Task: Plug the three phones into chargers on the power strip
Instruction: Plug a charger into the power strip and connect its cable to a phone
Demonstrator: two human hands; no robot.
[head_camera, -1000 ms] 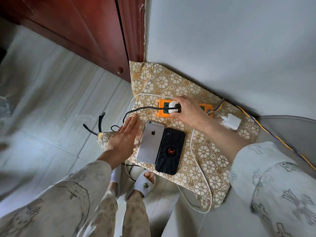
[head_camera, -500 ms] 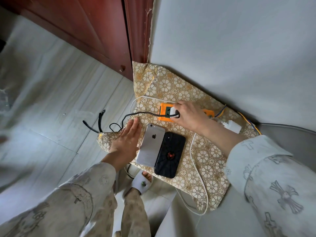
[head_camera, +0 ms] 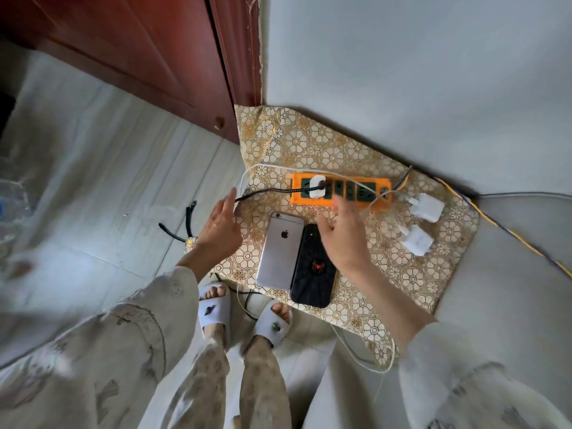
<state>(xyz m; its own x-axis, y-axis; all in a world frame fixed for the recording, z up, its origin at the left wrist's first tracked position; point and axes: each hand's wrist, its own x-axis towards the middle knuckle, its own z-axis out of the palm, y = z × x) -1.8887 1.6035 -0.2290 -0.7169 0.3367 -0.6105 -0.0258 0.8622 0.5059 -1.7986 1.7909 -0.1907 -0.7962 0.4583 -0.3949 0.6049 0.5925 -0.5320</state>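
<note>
Charger (head_camera: 317,187) now sits plugged in the power strip (head_camera: 340,193); right hand (head_camera: 345,239) lets go, left hand (head_camera: 220,226) lifts, both spread, empty; two chargers left.

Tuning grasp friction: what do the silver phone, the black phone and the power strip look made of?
Silver phone: likely brushed metal back, matte sheen with a soft highlight. Black phone: probably a plastic or rubber case, dark web pattern with a red spider; unclear which. Power strip: orange plastic shell, smooth, with dark socket faces.

A gold floral-patterned cloth (head_camera: 309,144) lies against a grey wall (head_camera: 402,72). A dark red wooden door (head_camera: 139,51) stands above pale floor tiles (head_camera: 108,181).
</note>
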